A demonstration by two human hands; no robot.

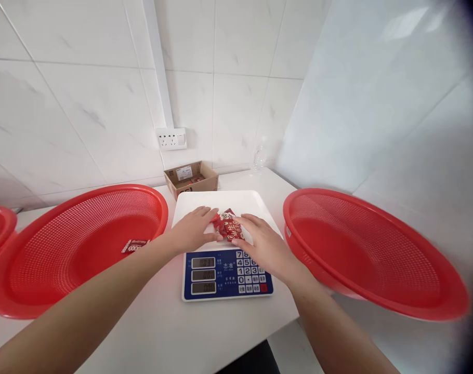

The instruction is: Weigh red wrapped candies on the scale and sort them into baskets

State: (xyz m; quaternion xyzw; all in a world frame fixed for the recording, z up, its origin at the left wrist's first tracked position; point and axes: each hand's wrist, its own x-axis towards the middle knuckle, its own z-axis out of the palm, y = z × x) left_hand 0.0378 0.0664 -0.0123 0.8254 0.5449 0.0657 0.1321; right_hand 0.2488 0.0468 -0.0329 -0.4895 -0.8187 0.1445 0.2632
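A small pile of shiny red packets (231, 228) sits on the white top of the digital scale (226, 297), behind its keys and number windows. The packets look light and soft, and their smooth wraps may be a bit slippery. A good place to hold them is by both sides of the pile, with a soft squeeze. They lie over each other in a jumble, so I cannot tell one long way for the whole pile; one dark red corner points to the scale's far edge. The left hand (195, 228) is at the pile's left side and the right hand (264, 243) at its right. Each grip is spread, thumb apart from fingers; I cannot tell how hard they press. Left of the scale is a red basket (26, 254), right of it another red basket (427, 259), and behind it a cardboard box (208, 182).
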